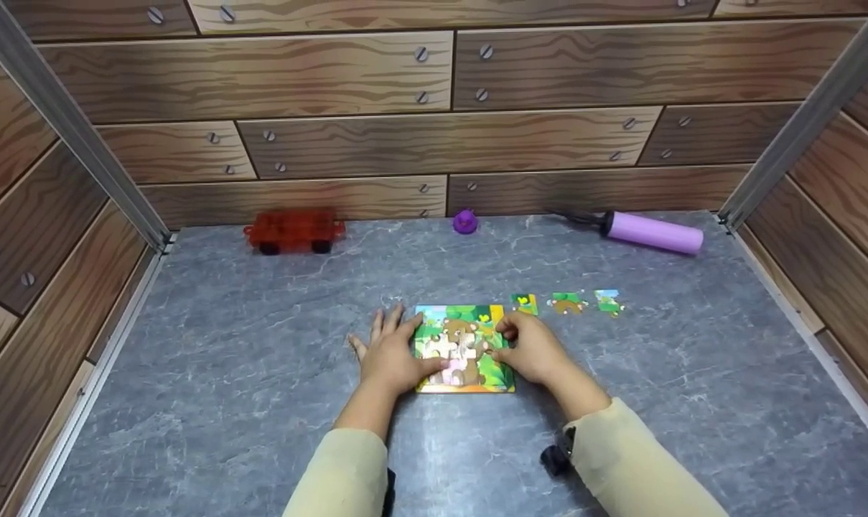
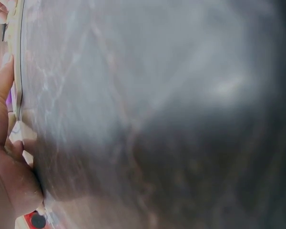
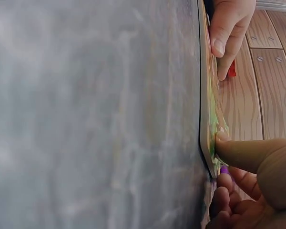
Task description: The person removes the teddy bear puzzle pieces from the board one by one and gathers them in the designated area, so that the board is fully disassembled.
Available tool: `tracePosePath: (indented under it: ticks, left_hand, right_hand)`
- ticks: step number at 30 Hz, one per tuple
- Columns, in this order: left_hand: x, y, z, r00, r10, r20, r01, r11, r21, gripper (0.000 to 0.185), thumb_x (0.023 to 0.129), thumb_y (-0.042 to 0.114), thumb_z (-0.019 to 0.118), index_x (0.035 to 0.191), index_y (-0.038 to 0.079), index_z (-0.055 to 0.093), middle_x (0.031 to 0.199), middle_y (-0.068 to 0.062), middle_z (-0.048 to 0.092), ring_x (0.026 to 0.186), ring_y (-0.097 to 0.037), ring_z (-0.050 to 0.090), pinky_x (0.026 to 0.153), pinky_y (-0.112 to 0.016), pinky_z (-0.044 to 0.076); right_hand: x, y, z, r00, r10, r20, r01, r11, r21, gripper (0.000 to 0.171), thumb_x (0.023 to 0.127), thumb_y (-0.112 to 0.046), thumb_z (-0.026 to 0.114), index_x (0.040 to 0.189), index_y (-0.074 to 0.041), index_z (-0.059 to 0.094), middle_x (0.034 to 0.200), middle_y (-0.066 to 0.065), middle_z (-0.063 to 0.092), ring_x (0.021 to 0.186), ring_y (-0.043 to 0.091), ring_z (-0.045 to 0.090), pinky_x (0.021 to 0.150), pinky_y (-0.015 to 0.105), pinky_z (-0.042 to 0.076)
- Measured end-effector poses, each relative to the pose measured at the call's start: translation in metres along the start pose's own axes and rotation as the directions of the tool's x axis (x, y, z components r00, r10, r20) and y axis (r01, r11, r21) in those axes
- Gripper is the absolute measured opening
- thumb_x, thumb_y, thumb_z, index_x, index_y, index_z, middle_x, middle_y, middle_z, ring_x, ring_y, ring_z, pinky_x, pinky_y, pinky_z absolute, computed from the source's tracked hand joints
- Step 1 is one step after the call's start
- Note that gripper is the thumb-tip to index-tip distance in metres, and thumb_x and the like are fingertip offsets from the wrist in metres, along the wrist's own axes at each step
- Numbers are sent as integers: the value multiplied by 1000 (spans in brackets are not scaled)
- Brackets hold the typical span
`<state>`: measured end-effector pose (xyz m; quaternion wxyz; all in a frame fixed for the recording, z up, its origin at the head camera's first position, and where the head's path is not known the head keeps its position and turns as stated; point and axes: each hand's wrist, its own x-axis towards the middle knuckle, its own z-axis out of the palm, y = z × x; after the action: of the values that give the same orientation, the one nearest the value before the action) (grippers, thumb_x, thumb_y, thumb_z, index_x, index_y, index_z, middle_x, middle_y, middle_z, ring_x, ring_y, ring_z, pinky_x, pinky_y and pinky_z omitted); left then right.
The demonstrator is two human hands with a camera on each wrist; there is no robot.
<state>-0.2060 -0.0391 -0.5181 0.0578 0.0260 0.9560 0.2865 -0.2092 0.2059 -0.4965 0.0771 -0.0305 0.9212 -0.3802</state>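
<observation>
- Red toy wagon (image 1: 295, 230): translucent, black-wheeled, standing near the far left corner of the grey worktop (image 1: 225, 373).
- Left hand (image 1: 390, 357): fingers straight and spread, the thumb laid over the lower left of the puzzle and the index fingertip at its upper left; it grips nothing.
- Bear jigsaw puzzle (image 1: 462, 370): flat about midway between the worktop's left and right edges, well in from the far edge. Nearly square, it has no marked long axis; it lies directly between the hands, its left side under the left hand and its right side against the right.
- Purple toy duck (image 1: 465, 222): at the far edge, straight beyond the puzzle.
- Right hand (image 1: 534, 347): thumb and bent fingers drawn almost together, pinching at the puzzle's right edge; whether a separate piece sits between them cannot be told.
- Loose puzzle pieces (image 1: 566, 305): three in a row, just beyond the right hand, the nearer of the two, and trailing toward the right edge.
- Lilac hand pump (image 1: 656, 233): lying near the far right corner, its black end pointing left.
</observation>
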Motion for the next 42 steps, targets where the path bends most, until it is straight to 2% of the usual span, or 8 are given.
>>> tracePosePath:
  ticks: [7,15,24,31,37,42]
  left_hand:
    - [-1,2,-1,1000,-1,0,1,1000,-7,93,79,62,87,158,24,54,174,-7,26,162,-38,8,118,-78,-11]
    - [-2,5,-2,1000,3,1,-3,1000,0,93,79,63,87,157,24,55,174,-7,28,162,-40,9,117,-79,-10]
    - [-2,4,-1,1000,8,-1,-8,1000,4,93,79,63,87,157,24,55,174,-7,27,162,-39,9,117,-78,-11]
    - [-1,4,-1,1000,5,-8,-5,1000,-9,90,80,63,85,156,24,56,174,-7,28,162,-39,9,117,-78,-11]
    - [0,4,5,999,-24,-41,24,1000,7,81,88,71,72,152,25,59,173,-7,30,162,-38,11,118,-79,-9]
    - [3,6,9,997,-52,-64,56,997,54,84,84,77,72,150,27,61,173,-6,30,162,-37,11,118,-79,-9]
  right_hand:
    - [-3,1,0,999,-32,-34,33,998,47,35,87,1,84,117,3,67,96,8,62,83,21,57,77,40,53]
    - [-4,7,-4,999,-43,-10,45,989,138,42,82,6,83,122,9,68,95,9,63,83,21,57,76,38,54]
    - [-3,10,-4,1000,-5,-12,8,973,231,45,81,10,83,124,11,69,98,11,65,82,21,58,75,33,54]
    - [-3,11,-2,1000,-19,-25,25,971,239,44,80,11,82,122,11,70,97,12,67,80,20,58,71,29,53]
    - [-2,11,-1,1000,-16,-9,18,973,228,43,82,11,81,124,11,70,97,11,66,80,20,56,71,30,52]
    - [-1,11,-1,1000,-15,-1,15,976,216,44,83,10,81,125,10,70,98,11,65,79,19,55,72,32,53]
